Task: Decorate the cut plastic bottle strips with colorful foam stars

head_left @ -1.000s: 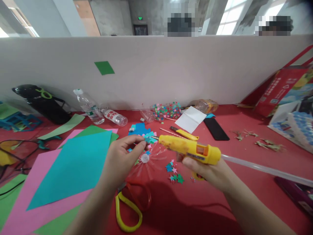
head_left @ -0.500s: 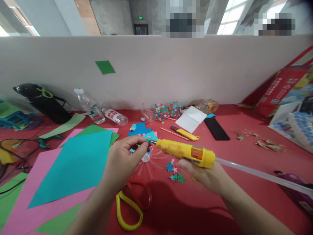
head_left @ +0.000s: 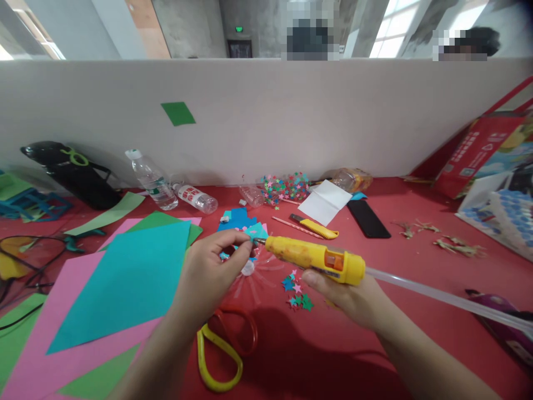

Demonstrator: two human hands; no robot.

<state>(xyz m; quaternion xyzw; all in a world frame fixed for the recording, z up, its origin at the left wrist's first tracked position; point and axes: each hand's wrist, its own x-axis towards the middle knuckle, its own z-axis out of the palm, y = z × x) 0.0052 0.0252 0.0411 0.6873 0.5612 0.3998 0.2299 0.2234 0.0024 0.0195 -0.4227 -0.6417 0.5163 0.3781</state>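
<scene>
Right of and below the frame's centre, above the red desk (head_left: 416,253): yellow glue gun (head_left: 310,257), nozzle (head_left: 261,241) pointing left, long axis sloping gently down rightward | right hand (head_left: 352,297): fingers clamped around it | left hand (head_left: 216,264): fingers pinched on small teal piece (head_left: 252,239) at nozzle tip.

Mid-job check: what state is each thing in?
Hot glue gun: raised, glue stick loaded.
Right grip: closed around the gun.
Left grip: curled at the nozzle; hold unclear.
Scissors: handles spread, blades hidden.
Utility knife: lying flat.
Phone: screen dark.
White-capped bottle: standing.
Red-labelled bottle: lying sideways.
White paper: creased.
Exit sign: lit.
</scene>
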